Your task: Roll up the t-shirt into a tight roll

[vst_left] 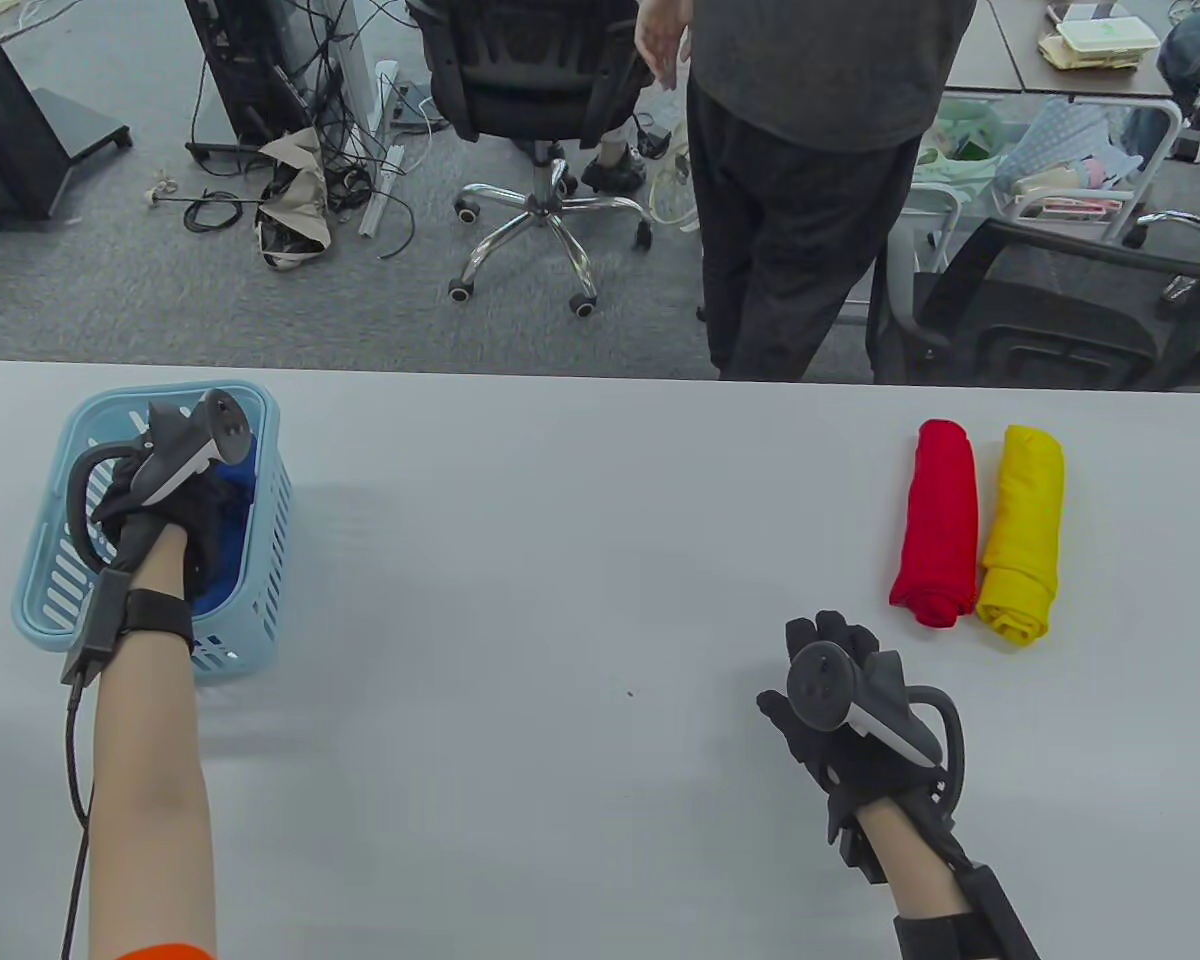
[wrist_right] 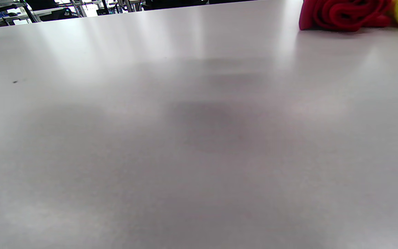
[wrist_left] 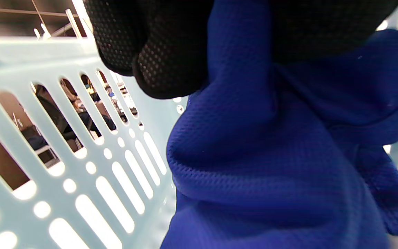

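- The table (vst_left: 560, 560) is wide and grey, with a broad bare stretch between the two hands; in my judgement that middle is the room needed to spread and roll a shirt.
- The basket (vst_left: 260, 560), pale blue and slotted, stands near the table's left edge, and its walls hem in the reach.
- The blue shirt (wrist_left: 261, 166) lies bunched inside the basket, so the step in hand looks like fetching it out, with rolling not yet begun.
- A red roll (vst_left: 938, 520) and a yellow roll (vst_left: 1022, 530) lie side by side, touching, near the right edge, and look done.
- The left hand (vst_left: 165, 500) is down in the basket, its fingers (wrist_left: 157, 52) curled round a fold of the blue shirt.
- The right hand (vst_left: 840, 690) hovers low, fingers spread and holding nothing, just short of the rolls.
- The next move likely calls for a lift clear of the basket rim, then laying the shirt flat mid-table.
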`<action>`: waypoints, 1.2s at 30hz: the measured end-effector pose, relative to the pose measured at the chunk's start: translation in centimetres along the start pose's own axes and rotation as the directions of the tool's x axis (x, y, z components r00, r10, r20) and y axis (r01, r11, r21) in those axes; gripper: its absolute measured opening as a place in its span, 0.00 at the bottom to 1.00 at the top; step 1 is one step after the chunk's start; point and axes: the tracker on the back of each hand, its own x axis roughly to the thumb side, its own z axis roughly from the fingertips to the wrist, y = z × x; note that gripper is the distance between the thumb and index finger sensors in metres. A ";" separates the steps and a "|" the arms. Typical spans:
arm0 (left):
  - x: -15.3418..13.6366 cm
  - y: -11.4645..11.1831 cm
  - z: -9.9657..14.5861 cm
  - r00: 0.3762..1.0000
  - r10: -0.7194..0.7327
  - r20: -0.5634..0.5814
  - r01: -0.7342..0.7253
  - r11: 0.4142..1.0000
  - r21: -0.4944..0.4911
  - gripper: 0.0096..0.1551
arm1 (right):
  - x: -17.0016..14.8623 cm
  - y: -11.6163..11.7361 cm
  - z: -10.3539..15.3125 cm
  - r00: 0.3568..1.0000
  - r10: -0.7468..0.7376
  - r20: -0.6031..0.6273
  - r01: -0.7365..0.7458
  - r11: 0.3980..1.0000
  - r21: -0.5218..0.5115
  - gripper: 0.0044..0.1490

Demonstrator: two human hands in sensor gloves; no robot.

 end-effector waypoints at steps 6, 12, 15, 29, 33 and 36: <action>-0.6 3.5 2.3 0.997 -0.025 -0.078 0.037 0.988 0.150 0.19 | 0.3 -0.1 0.2 1.000 -0.002 0.013 0.002 1.000 -0.008 0.52; -0.7 7.2 4.5 0.995 0.036 -0.089 -0.012 0.966 0.256 0.19 | 0.3 -0.3 0.3 1.000 -0.008 0.019 0.009 1.000 -0.016 0.52; -0.4 9.4 6.1 0.997 0.043 -0.059 -0.022 0.950 0.313 0.19 | 0.4 -0.6 0.5 1.000 -0.017 0.026 0.018 1.000 -0.024 0.52; 0.8 18.6 14.1 1.000 -0.009 0.015 0.000 0.847 0.532 0.19 | 0.6 -1.7 1.5 0.998 -0.031 0.055 0.034 0.997 -0.069 0.52; 2.2 20.8 17.3 0.997 -0.032 0.075 -0.020 0.800 0.600 0.19 | 0.7 -1.8 1.6 0.998 -0.031 0.061 0.035 0.996 -0.076 0.53; 3.8 21.9 19.5 0.989 -0.046 0.144 -0.057 0.771 0.635 0.19 | 0.7 -1.8 1.6 0.997 -0.031 0.066 0.036 0.997 -0.075 0.53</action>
